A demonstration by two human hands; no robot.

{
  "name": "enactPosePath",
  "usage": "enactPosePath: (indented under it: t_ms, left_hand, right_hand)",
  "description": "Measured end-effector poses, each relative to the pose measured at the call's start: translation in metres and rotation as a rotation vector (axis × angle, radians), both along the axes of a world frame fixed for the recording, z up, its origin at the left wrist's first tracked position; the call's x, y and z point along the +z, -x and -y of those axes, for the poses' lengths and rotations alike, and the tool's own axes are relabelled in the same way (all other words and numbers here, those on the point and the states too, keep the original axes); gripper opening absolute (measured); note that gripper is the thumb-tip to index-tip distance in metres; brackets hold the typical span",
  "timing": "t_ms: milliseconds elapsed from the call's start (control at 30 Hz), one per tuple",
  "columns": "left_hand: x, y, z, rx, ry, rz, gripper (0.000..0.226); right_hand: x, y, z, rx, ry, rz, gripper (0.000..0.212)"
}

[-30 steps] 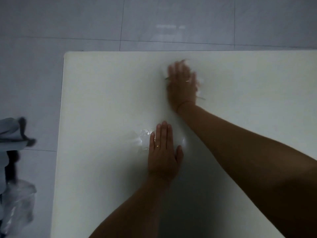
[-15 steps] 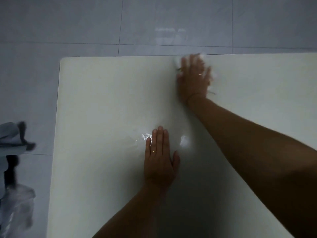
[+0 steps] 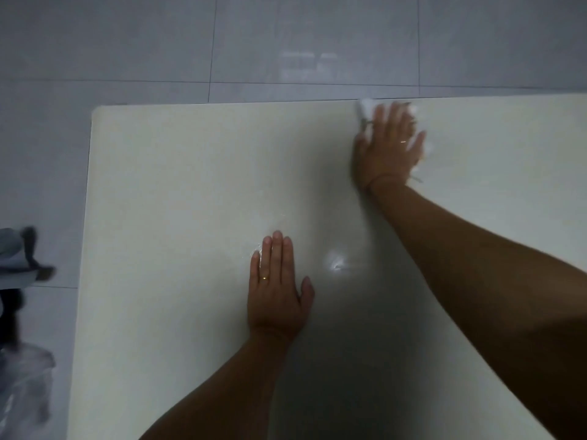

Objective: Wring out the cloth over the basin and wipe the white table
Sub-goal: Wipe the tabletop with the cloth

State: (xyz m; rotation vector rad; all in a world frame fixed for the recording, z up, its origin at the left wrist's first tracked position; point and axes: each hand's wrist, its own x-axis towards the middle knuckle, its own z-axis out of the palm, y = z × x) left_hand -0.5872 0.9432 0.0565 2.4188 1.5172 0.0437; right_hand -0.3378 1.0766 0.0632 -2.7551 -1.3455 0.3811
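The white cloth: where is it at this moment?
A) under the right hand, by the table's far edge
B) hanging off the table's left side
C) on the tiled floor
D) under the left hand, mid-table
A: the crumpled white cloth peeks out around the right hand pressed flat near the far edge of the white table; the left hand lies flat on bare tabletop.

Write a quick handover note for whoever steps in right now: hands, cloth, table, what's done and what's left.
Right hand: flat on the white cloth, pressing it to the white table at the far edge.
Left hand: empty, palm flat mid-table, bracing.
Basin: not in view.
Done: wiping is under way; a wet sheen shows beside the left hand.
Left: which areas are already wiped cannot be told; the left side and near part look dry, so probably cover those.
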Motion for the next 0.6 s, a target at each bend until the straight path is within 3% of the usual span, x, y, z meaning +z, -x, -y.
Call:
enactPosePath:
  t_ms: [100,167,233,300,367,433,500,600]
  left_hand:
    - [0.002,0.000,0.000,0.002,-0.001,-0.003,0.070]
    - [0.002,0.000,-0.001,0.001,0.001,-0.011,0.070]
    - [0.001,0.001,-0.001,0.003,0.003,-0.016,0.071]
    - [0.002,0.000,-0.001,0.004,0.003,-0.011,0.071]
    - [0.003,0.000,-0.001,0.006,0.007,-0.013,0.071]
    - [0.003,-0.001,0.000,0.005,0.007,-0.015,0.071]
    - [0.003,-0.001,0.000,0.006,0.007,-0.026,0.072]
    - [0.002,0.002,-0.001,-0.006,0.009,-0.035,0.072]
  right_hand:
    - [0.002,0.016,0.026,0.377,-0.014,-0.028,0.055]
    - [0.005,-0.017,0.047,0.491,-0.054,-0.043,0.053]
    - [0.004,-0.061,0.071,0.359,-0.060,-0.020,0.055]
    - [0.003,-0.087,0.088,0.083,-0.052,-0.021,0.059]
    - [0.000,-0.074,0.088,-0.135,-0.056,-0.003,0.057]
    - [-0.001,-0.034,0.083,-0.200,-0.045,0.001,0.057]
    - [-0.002,0.013,0.089,-0.038,-0.031,0.001,0.058]
    - [0.001,0.030,0.119,0.401,-0.015,-0.041,0.056]
